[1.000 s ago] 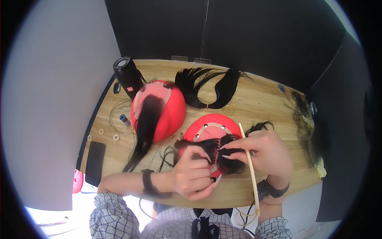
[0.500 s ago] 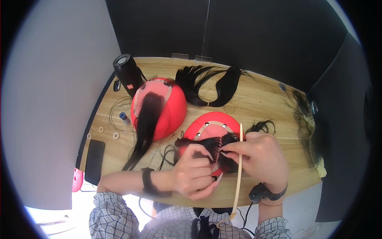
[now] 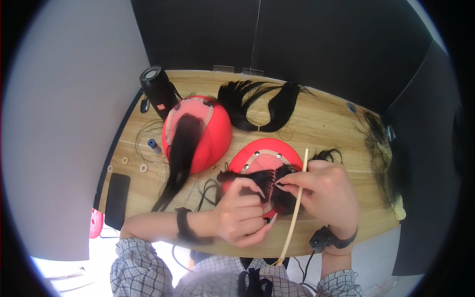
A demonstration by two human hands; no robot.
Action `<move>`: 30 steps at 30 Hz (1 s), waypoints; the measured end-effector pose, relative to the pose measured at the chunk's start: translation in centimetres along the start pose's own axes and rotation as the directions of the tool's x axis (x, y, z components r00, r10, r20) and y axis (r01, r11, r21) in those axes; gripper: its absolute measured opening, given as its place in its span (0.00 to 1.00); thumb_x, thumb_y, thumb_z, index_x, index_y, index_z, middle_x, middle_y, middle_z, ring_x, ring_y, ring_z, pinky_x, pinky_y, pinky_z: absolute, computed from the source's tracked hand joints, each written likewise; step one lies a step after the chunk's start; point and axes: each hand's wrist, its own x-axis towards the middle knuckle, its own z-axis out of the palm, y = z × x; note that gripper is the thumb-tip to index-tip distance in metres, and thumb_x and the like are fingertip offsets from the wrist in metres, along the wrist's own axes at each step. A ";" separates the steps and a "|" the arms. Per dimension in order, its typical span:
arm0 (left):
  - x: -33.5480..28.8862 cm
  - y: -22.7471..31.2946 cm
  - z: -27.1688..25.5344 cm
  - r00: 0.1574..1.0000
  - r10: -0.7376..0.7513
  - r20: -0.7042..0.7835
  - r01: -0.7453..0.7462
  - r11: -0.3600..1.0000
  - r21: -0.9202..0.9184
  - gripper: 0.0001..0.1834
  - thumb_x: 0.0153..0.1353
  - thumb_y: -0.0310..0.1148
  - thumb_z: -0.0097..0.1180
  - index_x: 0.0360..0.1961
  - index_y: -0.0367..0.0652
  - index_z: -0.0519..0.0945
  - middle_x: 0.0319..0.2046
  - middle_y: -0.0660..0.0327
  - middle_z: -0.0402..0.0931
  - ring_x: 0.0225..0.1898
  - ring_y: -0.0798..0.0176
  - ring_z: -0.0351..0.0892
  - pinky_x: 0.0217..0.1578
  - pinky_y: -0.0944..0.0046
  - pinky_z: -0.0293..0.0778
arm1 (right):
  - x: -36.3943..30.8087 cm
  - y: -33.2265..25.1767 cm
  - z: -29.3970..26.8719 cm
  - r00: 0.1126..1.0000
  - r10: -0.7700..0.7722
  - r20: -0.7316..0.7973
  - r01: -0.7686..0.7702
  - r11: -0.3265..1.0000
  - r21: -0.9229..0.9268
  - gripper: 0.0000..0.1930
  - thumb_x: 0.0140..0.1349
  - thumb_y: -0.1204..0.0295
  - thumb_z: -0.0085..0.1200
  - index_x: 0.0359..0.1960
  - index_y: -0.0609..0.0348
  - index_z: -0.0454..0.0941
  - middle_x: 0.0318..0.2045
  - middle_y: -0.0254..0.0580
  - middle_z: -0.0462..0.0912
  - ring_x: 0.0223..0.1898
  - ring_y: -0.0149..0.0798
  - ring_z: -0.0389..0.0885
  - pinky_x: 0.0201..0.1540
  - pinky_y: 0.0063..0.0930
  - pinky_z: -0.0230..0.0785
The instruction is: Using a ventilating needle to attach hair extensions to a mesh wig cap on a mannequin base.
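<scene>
A red head form (image 3: 262,145) lies on the near part of the table, covered by a pink mesh cap (image 3: 261,163) with a pale edge band and silver pins. Black hair (image 3: 255,178) lies over the cap on both sides of a bare pinkish line. My left hand (image 3: 242,218) is closed beside that line, its fingers curled and thumb and forefinger at the hair. From the right, my right hand (image 3: 326,193) pinches at the same line; what is between its fingertips is too small to make out. A thin pale stick (image 3: 295,213) slants across the right fingers, with a yellowish tie at its lower end.
Further left stands a second red head form (image 3: 220,133) with a black hair piece (image 3: 183,148). Behind are a black cylindrical speaker (image 3: 159,91) and a bundle of black hair (image 3: 282,109). A phone (image 3: 118,200), small rings (image 3: 143,168) and a blue-capped bottle (image 3: 154,145) lie left.
The pale stick has tilted, its upper end shifting right and its lower end left. My right fingertips have moved slightly up and right; the left hand stays in place.
</scene>
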 end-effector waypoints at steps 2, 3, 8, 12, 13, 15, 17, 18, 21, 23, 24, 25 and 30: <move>-0.1 0.0 0.0 1.000 -0.001 0.008 0.001 1.000 -0.001 0.12 0.44 0.23 0.63 0.12 0.43 0.72 0.14 0.66 0.66 0.20 0.63 0.68 0.41 0.54 0.67 | 0.0 0.0 0.1 0.999 -0.007 -0.032 0.007 1.000 0.006 0.05 0.51 0.71 0.66 0.30 0.54 0.87 0.18 0.42 0.79 0.23 0.43 0.80 0.26 0.35 0.72; -0.1 0.0 0.0 1.000 -0.002 0.008 0.002 1.000 -0.001 0.12 0.44 0.23 0.63 0.12 0.43 0.72 0.14 0.66 0.66 0.20 0.63 0.68 0.41 0.54 0.67 | 0.1 0.0 0.1 0.998 -0.015 -0.055 0.016 1.000 0.005 0.05 0.50 0.72 0.66 0.29 0.54 0.87 0.18 0.41 0.79 0.23 0.42 0.80 0.26 0.35 0.71; -0.1 -0.1 0.0 1.000 -0.002 0.001 0.002 1.000 -0.002 0.12 0.44 0.23 0.63 0.12 0.42 0.72 0.14 0.66 0.66 0.20 0.63 0.68 0.41 0.53 0.67 | 0.1 0.0 0.0 0.989 -0.046 -0.142 0.049 0.999 0.015 0.05 0.48 0.75 0.66 0.29 0.55 0.87 0.18 0.41 0.79 0.23 0.41 0.80 0.25 0.35 0.71; -0.2 -0.1 0.0 1.000 -0.004 0.000 0.004 1.000 -0.007 0.12 0.44 0.23 0.63 0.12 0.42 0.72 0.14 0.66 0.66 0.20 0.63 0.68 0.41 0.53 0.67 | 0.2 0.0 0.0 0.979 -0.059 -0.195 0.064 0.998 0.016 0.07 0.45 0.77 0.67 0.29 0.55 0.87 0.17 0.39 0.78 0.21 0.40 0.79 0.24 0.34 0.69; -0.2 -0.2 0.0 1.000 -0.002 -0.002 0.002 1.000 -0.005 0.12 0.44 0.23 0.63 0.12 0.43 0.72 0.14 0.66 0.66 0.20 0.63 0.68 0.41 0.53 0.67 | 0.2 0.0 0.1 0.975 -0.066 -0.213 0.072 0.997 0.022 0.07 0.45 0.78 0.67 0.29 0.54 0.87 0.17 0.38 0.78 0.21 0.39 0.78 0.23 0.33 0.69; -0.1 -0.1 0.1 1.000 0.002 0.000 -0.002 1.000 -0.002 0.12 0.44 0.23 0.63 0.12 0.43 0.72 0.14 0.66 0.66 0.20 0.63 0.68 0.41 0.53 0.67 | 0.1 0.0 -0.1 0.966 -0.061 -0.250 0.069 0.997 0.025 0.08 0.44 0.78 0.67 0.28 0.55 0.87 0.17 0.38 0.78 0.20 0.39 0.78 0.23 0.33 0.68; -0.2 -0.1 0.1 1.000 -0.003 0.004 0.003 1.000 -0.004 0.12 0.44 0.23 0.63 0.12 0.43 0.72 0.14 0.66 0.66 0.20 0.63 0.68 0.41 0.53 0.67 | 0.0 0.0 -0.2 0.957 -0.056 -0.285 0.067 0.997 0.027 0.08 0.44 0.78 0.68 0.28 0.55 0.87 0.17 0.38 0.78 0.20 0.39 0.77 0.22 0.32 0.66; -0.2 -0.1 0.1 1.000 -0.004 0.004 0.004 1.000 -0.003 0.12 0.44 0.23 0.63 0.12 0.43 0.72 0.14 0.66 0.66 0.20 0.63 0.68 0.41 0.53 0.67 | 0.0 0.0 -0.2 0.951 -0.045 -0.307 0.054 0.998 0.023 0.07 0.45 0.78 0.68 0.28 0.55 0.87 0.17 0.38 0.78 0.19 0.39 0.76 0.22 0.31 0.65; -0.3 -0.1 0.0 1.000 -0.013 0.015 0.013 1.000 -0.005 0.12 0.44 0.23 0.63 0.12 0.43 0.72 0.13 0.66 0.65 0.19 0.63 0.68 0.41 0.53 0.67 | 0.2 0.5 -0.2 0.922 -0.027 -0.387 0.038 0.999 0.020 0.06 0.47 0.78 0.69 0.28 0.56 0.87 0.17 0.38 0.78 0.19 0.36 0.75 0.22 0.29 0.64; -0.3 -0.2 0.0 1.000 -0.012 -0.004 0.012 1.000 -0.003 0.12 0.44 0.23 0.63 0.12 0.43 0.71 0.13 0.66 0.65 0.19 0.63 0.68 0.41 0.53 0.67 | 0.5 0.8 -0.5 0.896 -0.022 -0.444 0.035 0.999 0.022 0.06 0.48 0.78 0.70 0.29 0.56 0.88 0.18 0.37 0.79 0.19 0.33 0.75 0.22 0.27 0.63; -0.4 -0.2 0.0 1.000 -0.013 -0.004 0.013 1.000 -0.003 0.12 0.44 0.23 0.63 0.12 0.43 0.71 0.13 0.66 0.65 0.19 0.63 0.68 0.41 0.53 0.67 | 0.6 0.8 -0.9 0.886 0.187 -0.424 -0.098 0.970 0.223 0.04 0.50 0.78 0.70 0.29 0.57 0.88 0.18 0.35 0.79 0.19 0.28 0.75 0.22 0.24 0.63; -0.5 -0.2 0.0 1.000 -0.012 -0.005 0.012 1.000 0.002 0.12 0.44 0.22 0.63 0.12 0.43 0.72 0.13 0.66 0.66 0.19 0.63 0.68 0.41 0.53 0.67 | 0.8 0.8 -1.4 0.850 0.384 -0.362 -0.223 0.883 0.413 0.03 0.52 0.79 0.69 0.29 0.58 0.88 0.18 0.33 0.80 0.20 0.24 0.75 0.22 0.21 0.62; -0.3 -0.1 0.0 1.000 -0.007 0.004 0.007 1.000 0.010 0.12 0.44 0.22 0.62 0.12 0.43 0.72 0.14 0.66 0.67 0.19 0.63 0.69 0.42 0.54 0.68 | 1.2 6.8 -3.6 0.761 0.630 -0.152 -0.316 0.566 0.761 0.07 0.56 0.75 0.69 0.34 0.65 0.86 0.22 0.34 0.83 0.23 0.21 0.77 0.22 0.14 0.62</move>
